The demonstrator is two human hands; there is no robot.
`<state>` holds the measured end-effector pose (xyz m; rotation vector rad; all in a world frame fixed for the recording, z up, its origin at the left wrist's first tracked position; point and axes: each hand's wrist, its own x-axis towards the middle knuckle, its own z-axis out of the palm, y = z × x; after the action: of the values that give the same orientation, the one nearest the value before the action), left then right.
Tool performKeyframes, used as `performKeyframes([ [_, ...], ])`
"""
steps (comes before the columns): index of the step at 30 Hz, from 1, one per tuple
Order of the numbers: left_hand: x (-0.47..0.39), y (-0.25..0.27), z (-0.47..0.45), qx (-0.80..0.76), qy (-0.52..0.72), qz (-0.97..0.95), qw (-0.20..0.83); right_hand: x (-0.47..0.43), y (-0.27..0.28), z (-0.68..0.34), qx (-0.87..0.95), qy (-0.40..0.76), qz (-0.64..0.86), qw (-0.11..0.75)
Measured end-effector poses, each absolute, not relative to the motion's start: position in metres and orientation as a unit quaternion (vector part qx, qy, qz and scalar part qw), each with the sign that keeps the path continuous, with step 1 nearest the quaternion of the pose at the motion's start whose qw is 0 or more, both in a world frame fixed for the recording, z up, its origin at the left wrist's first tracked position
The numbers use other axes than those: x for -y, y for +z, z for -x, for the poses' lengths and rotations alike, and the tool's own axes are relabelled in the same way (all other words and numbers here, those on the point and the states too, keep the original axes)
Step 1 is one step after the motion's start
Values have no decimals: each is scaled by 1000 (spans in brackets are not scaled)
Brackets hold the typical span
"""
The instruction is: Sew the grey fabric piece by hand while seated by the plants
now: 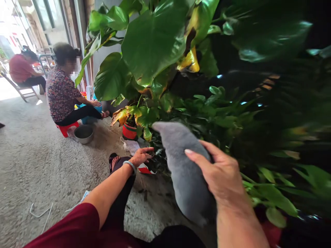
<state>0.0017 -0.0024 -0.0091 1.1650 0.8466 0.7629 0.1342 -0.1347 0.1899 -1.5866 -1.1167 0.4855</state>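
Note:
My right hand (223, 168) grips a soft grey fuzzy piece (183, 168), long and plush-like, with a narrow pointed top end and wavy edges. The thumb presses on its near face while the other fingers go behind it, partly hidden. My left hand (141, 156), with a pale bangle (130, 166) at the wrist, reaches forward beside dark foliage. Its index finger is stretched out and the fingers are apart, with nothing visible held. Just below that hand lies a red and white piece (146, 168), and a white perforated item (132, 146) is just beyond it.
Large-leaved plants (155, 44) crowd the front and right, one in a red pot (129, 131). At left, a person (63, 86) sits on a red stool (67, 129) near a metal basin (84, 133). Another person (24, 70) sits farther back. White wire (41, 215) lies on the concrete floor.

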Motion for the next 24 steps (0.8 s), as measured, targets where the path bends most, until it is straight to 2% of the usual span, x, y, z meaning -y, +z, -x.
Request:
performKeyframes([
  [3, 5, -6, -2, -379, 345, -525, 680, 115, 177, -139, 424, 166, 694, 558],
  [7, 3, -7, -2, -350, 356, -520, 693, 123, 130, -129, 479, 302, 692, 449],
  [9, 1, -10, -2, -340, 361, -517, 698, 142, 125, -123, 515, 346, 666, 415],
  [11, -1, -11, -1, -340, 362, -521, 694, 160, 141, -125, 500, 335, 658, 452],
  [15, 0, -10, -2, -362, 353, -528, 682, 163, 188, -148, 368, 173, 686, 604],
  [18, 1, -9, -4, -372, 347, -523, 684, 143, 181, -153, 316, 154, 661, 662],
  [20, 0, -10, -5, -367, 339, -530, 685, 138, 155, -142, 336, 220, 656, 639],
  [24, -6, -16, -2, -340, 370, -590, 631, 162, 112, -111, 468, 349, 632, 509],
])
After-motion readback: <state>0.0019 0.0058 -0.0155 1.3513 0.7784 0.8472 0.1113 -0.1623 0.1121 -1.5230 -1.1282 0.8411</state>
